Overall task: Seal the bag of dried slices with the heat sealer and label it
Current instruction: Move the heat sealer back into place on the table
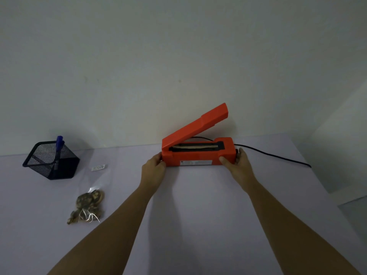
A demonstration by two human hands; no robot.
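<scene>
Left hand [154,165], right hand [237,164] clasp heat sealer [198,154] ends, grip curled round casing, likely positioning it; bag [92,193] lies unsealed, well apart.

both hands [154,165] grip the open sealer [198,153].

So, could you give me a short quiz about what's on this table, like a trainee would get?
1. True or false: the heat sealer has its arm pressed down.
2. What stands in the mesh holder?
3. Where is the bag of dried slices? A) in the sealer B) flat on the table, left of the sealer C) in the mesh holder
Key: 1 false, it is raised; 2 a blue marker; 3 B.
</scene>
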